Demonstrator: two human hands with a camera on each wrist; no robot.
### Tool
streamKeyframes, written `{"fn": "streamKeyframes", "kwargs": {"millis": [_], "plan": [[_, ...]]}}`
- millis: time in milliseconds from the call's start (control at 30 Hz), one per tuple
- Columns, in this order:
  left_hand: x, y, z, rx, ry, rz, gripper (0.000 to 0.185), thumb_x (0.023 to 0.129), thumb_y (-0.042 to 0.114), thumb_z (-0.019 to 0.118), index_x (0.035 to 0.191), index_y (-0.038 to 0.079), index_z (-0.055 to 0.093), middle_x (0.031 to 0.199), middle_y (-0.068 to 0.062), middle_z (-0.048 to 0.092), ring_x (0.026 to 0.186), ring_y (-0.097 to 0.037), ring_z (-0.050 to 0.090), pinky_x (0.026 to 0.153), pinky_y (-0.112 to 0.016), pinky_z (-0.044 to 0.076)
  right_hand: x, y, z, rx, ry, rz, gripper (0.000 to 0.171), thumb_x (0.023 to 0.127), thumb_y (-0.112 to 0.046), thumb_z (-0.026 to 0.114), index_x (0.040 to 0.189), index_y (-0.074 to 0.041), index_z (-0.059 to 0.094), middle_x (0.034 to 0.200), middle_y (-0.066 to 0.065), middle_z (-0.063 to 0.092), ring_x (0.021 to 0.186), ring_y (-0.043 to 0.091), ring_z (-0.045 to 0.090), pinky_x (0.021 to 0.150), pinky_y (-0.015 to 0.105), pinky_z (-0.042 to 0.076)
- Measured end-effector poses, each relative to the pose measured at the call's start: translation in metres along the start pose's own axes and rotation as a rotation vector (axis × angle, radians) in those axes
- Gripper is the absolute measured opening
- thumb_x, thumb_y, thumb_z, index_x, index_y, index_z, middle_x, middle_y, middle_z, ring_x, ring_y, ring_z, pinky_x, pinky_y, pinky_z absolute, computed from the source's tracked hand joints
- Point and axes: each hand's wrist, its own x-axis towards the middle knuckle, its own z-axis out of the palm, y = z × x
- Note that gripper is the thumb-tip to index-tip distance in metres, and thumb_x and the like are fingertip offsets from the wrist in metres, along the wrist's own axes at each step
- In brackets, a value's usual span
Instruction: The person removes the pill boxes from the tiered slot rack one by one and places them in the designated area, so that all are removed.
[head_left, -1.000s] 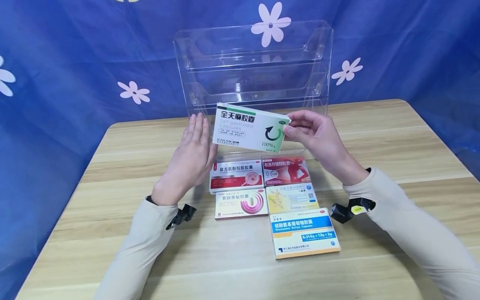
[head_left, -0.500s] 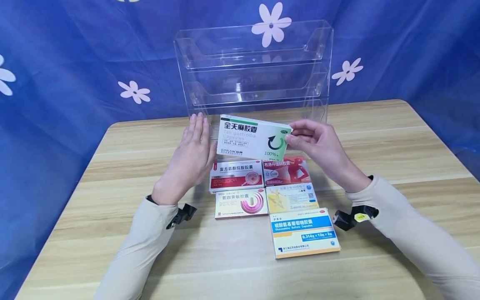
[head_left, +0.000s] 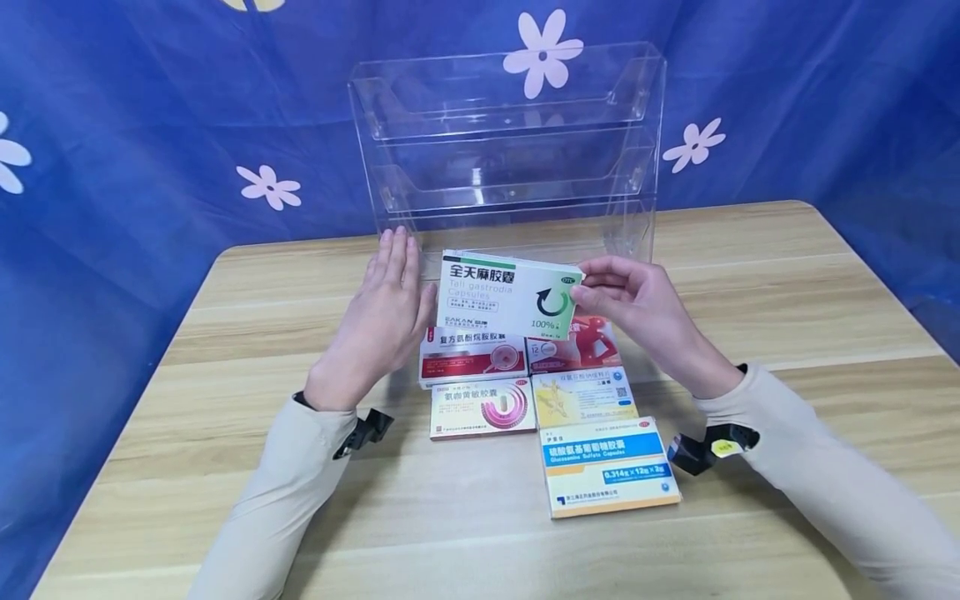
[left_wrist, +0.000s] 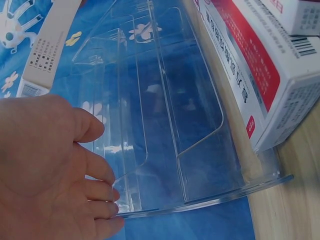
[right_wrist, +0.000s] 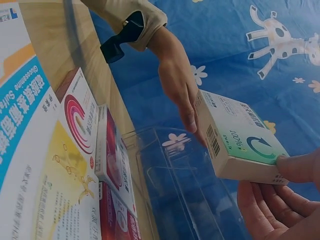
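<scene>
In the head view my right hand (head_left: pixel 651 321) pinches the right end of a white and green medicine box (head_left: pixel 495 292) between thumb and fingers. The box is lettered "Tall gastrodia Capsules" and hangs slightly tilted in front of the clear plastic tiered rack (head_left: pixel 517 179). My left hand (head_left: pixel 375 321) lies along the left side of that rack, its fingers straight. In the left wrist view the fingertips (left_wrist: pixel 112 195) reach the rack's edge; firm contact cannot be made out. The held box covers the upper parts of a white and red medicine box (head_left: pixel 472 360) and a red one (head_left: pixel 573 343).
Below those lie a white and pink medicine box (head_left: pixel 480 408), a yellow and white one (head_left: pixel 583 398) and a blue and white one (head_left: pixel 609 468) nearest the front. All rest on a wooden table (head_left: pixel 225 375). A blue flowered curtain (head_left: pixel 150 100) hangs behind.
My right hand has lowered the white and green medicine box toward the boxes on the table, drifting slightly right. The left hand stays in place beside the rack.
</scene>
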Motion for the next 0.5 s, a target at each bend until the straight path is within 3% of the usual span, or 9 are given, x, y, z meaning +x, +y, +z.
{"fn": "streamKeyframes", "kwargs": {"millis": [167,500], "plan": [[0.0004,0.0003,-0.0002,0.009,-0.005,0.004,0.062,0.106,0.029,0.025,0.148,-0.013,0.007,0.155,-0.03,-0.002,0.145,-0.039,-0.005,0.118,-0.05,0.006,-0.0019,0.003,-0.0005,-0.001,0.001,0.003,0.041,0.092,-0.019,0.068,0.127,0.0,0.056,0.111,0.013,0.063,0.099,0.024,0.067,0.087,0.022,0.054],[0.0005,0.001,-0.0004,0.002,-0.014,0.003,0.061,0.106,0.027,0.025,0.148,-0.014,0.007,0.155,-0.03,-0.003,0.145,-0.038,-0.007,0.118,-0.05,0.005,-0.006,0.007,0.0011,0.006,-0.024,0.034,0.04,0.092,-0.018,0.068,0.127,-0.002,0.057,0.112,0.013,0.063,0.095,0.016,0.068,0.085,0.023,0.055]]}}
